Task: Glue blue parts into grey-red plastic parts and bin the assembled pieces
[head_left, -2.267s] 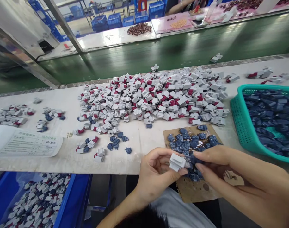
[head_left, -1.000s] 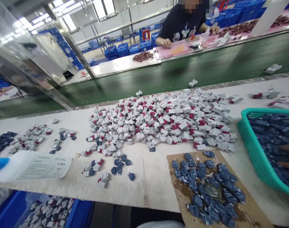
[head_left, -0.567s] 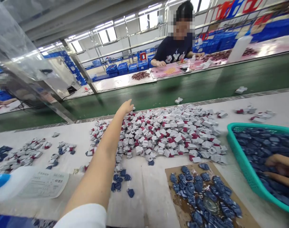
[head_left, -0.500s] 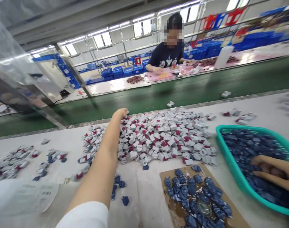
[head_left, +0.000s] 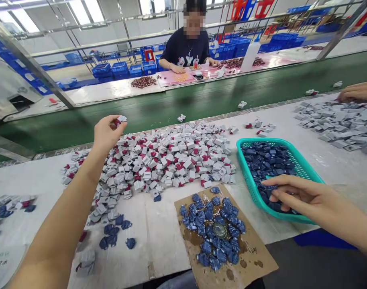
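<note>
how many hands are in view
5: the left hand holding a grey-and-red piece, the right hand over the green basket, two hands of the person opposite, another hand at the right edge. Others may be hidden.

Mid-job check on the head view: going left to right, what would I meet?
Printed label at the left edge → left hand pinching a grey-and-red piece → brown cardboard bearing blue pieces → teal basket → grey pile at the right edge.
</note>
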`<action>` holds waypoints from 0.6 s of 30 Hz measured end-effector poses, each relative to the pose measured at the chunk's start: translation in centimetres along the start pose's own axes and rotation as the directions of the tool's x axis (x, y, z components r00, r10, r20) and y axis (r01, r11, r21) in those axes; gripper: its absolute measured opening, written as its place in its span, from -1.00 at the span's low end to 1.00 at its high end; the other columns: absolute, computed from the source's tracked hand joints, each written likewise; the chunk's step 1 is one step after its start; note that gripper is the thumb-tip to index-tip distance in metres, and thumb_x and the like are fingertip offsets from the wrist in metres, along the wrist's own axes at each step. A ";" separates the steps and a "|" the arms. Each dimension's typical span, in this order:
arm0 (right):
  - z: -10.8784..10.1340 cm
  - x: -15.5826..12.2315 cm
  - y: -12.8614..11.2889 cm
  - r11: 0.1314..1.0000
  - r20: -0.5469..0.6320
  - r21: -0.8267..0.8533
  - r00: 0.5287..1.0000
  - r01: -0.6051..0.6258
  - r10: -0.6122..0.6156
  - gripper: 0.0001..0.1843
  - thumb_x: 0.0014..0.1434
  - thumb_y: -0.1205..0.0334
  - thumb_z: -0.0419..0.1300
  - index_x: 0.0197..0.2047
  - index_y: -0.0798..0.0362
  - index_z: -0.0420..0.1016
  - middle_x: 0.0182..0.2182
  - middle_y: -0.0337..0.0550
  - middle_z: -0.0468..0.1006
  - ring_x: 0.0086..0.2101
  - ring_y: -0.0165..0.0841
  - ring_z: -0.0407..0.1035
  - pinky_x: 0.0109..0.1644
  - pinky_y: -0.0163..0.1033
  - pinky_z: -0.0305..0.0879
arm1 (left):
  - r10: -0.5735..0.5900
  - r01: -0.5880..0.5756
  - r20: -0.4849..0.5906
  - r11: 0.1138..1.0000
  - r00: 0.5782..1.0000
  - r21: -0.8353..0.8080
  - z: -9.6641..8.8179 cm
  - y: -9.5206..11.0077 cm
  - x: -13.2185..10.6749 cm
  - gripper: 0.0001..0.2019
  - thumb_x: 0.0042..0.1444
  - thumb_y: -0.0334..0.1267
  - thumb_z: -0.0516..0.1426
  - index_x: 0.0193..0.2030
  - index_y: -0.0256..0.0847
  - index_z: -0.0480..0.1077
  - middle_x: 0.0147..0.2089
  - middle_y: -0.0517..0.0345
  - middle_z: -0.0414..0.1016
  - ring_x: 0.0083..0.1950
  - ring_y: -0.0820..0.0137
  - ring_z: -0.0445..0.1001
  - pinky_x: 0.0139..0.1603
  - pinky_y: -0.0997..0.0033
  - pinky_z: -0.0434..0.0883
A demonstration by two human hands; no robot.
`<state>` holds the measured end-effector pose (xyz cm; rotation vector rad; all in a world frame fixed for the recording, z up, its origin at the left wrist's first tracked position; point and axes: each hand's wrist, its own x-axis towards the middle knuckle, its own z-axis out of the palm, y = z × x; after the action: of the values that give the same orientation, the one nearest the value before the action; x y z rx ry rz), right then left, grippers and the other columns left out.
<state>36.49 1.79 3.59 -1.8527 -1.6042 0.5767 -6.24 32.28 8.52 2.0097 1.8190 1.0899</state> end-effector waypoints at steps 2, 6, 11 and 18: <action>0.1 -0.4 -1.2 0.990 0.133 0.117 0.989 -0.078 0.063 -0.31 0.12 -0.52 0.22 -0.12 -0.02 0.60 -0.36 -0.05 0.63 -0.38 -0.24 0.58 -0.41 -0.35 0.54 | 0.028 -0.027 0.006 0.987 1.000 -0.156 -1.6 1.5 -4.0 -0.71 0.21 -0.13 0.28 0.03 -0.17 0.54 -0.09 0.11 0.62 -0.15 0.24 0.60 -0.17 0.15 0.66; 2.9 -2.0 -5.0 0.994 0.220 0.096 0.973 0.047 -0.067 -0.39 0.21 -0.45 0.20 -0.28 -0.01 0.55 -0.46 -0.12 0.62 -0.49 -0.33 0.53 -0.51 -0.39 0.46 | 0.018 0.034 0.111 0.892 0.994 -0.450 -3.3 5.1 -13.4 -0.70 0.05 -0.05 0.36 -0.14 -0.14 0.53 -0.19 0.13 0.59 -0.28 0.31 0.57 -0.43 0.32 0.63; 7.6 -4.0 -6.2 0.914 0.204 0.084 0.891 0.397 -0.406 -0.67 0.48 0.02 0.07 -0.23 0.01 0.51 -0.47 -0.24 0.59 -0.55 -0.43 0.48 -0.51 -0.42 0.40 | -0.072 0.384 0.470 0.690 0.880 -0.613 -2.2 7.8 -23.9 -0.75 0.01 -0.23 0.35 -0.17 -0.21 0.51 -0.28 0.15 0.56 -0.41 0.45 0.50 -0.57 0.55 0.51; 7.4 -4.1 -5.0 0.791 0.324 -0.035 0.756 0.611 -0.569 -0.72 0.51 0.28 -0.04 0.05 0.03 0.49 -0.15 -0.11 0.66 -0.27 -0.36 0.61 -0.32 -0.37 0.47 | -0.274 0.699 0.649 0.387 0.710 -0.601 -1.8 7.0 -32.7 -0.68 0.06 -0.09 0.40 -0.14 -0.22 0.52 -0.37 0.20 0.50 -0.48 0.52 0.42 -0.46 0.55 0.52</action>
<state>27.23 -0.62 1.49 -1.2517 -2.3532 0.4704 -0.70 -0.12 1.93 0.8910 1.1462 0.8887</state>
